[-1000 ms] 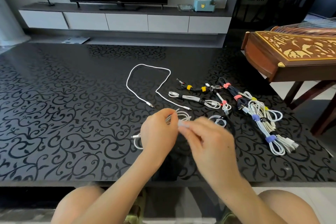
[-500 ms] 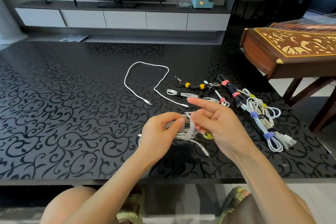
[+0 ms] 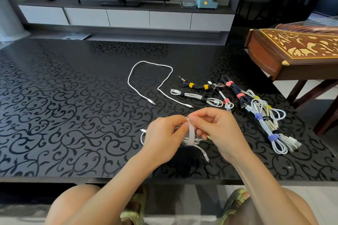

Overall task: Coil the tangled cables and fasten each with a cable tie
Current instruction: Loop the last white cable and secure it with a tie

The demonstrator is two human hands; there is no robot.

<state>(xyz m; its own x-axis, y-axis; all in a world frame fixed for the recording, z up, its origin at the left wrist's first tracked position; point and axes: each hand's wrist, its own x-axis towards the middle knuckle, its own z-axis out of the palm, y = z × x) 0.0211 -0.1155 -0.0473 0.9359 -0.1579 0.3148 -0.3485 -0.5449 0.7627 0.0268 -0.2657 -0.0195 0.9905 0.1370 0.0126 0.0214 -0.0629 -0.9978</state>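
My left hand (image 3: 163,138) grips a coiled white cable (image 3: 192,141) just above the black patterned table (image 3: 73,115). A pale strap-like cable tie (image 3: 190,133) runs round the coil and stands up from it. My right hand (image 3: 217,129) pinches the tie's upper end against my left fingertips. One plug end of the coil sticks out left of my left hand, another hangs toward the table's front edge. A loose white cable (image 3: 151,80) lies uncoiled beyond my hands.
Several tied cable bundles (image 3: 261,113) with yellow, pink, blue and black ties lie to the right. A wooden zither (image 3: 296,55) on a stand sits past the table's right corner. A TV cabinet (image 3: 128,16) stands behind. A small green thing peeks out under my right hand.
My right hand has drawn the tie round the coil and now pinches its upper end near my left fingertips. Earlier its fingers were spread over the coil.
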